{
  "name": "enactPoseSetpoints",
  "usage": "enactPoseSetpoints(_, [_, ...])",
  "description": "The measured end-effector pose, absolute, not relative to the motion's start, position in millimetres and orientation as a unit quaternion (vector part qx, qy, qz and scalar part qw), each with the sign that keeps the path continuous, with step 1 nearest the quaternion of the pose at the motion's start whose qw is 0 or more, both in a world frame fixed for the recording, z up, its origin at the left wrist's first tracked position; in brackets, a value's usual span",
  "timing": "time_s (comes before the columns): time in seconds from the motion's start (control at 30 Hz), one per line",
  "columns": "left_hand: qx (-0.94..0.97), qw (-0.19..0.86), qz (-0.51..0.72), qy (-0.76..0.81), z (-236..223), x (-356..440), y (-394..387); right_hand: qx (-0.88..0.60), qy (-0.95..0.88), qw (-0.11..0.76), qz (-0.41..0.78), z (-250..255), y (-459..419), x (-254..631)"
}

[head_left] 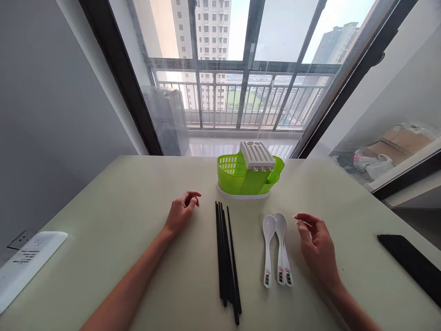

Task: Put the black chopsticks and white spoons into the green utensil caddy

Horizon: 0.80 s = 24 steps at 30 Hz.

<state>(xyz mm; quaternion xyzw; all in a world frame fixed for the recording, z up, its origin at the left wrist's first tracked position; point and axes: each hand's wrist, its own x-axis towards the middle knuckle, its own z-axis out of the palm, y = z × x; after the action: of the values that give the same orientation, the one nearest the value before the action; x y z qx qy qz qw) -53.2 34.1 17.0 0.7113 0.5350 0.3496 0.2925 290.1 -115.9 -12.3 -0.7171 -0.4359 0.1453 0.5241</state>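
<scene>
My left hand (183, 211) rests on the table left of the black chopsticks, fingers loosely bent and apart, with nothing in it. Several black chopsticks (224, 257) lie in a loose bundle pointing away from me. White spoons (268, 243) with printed handle ends lie to their right, bowls facing away and partly overlapping. Just right of the spoons is my right hand (317, 243), its fingers bent, a gap showing below the thumb, holding nothing. Beyond the chopsticks stands a green cutlery holder (237, 181) with a white slotted top (257, 155) and a white base.
The pale table (138, 193) reaches to a large window (237, 69). A white device with dark printing (31, 262) lies at the left edge. Near the right edge lies a flat black object (409, 262). Cardboard boxes and bags (389, 147) sit beyond the right side.
</scene>
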Motion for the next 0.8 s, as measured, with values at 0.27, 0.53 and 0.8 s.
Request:
enactPoseSetpoints(0.27, [0.711, 0.303, 0.351, 0.529, 18, -51, 27, -0.618, -0.688, 0.305, 0.228, 54, -116, 223])
enactPoseSetpoints(0.53, [0.715, 0.298, 0.348, 0.527, 21, -49, 17, -0.662, -0.722, -0.004, 0.200, 52, -91, 170])
enactPoseSetpoints(0.8, [0.724, 0.300, 0.344, 0.517, 19, -49, 17, -0.671, -0.717, -0.034, 0.187, 47, -94, 162])
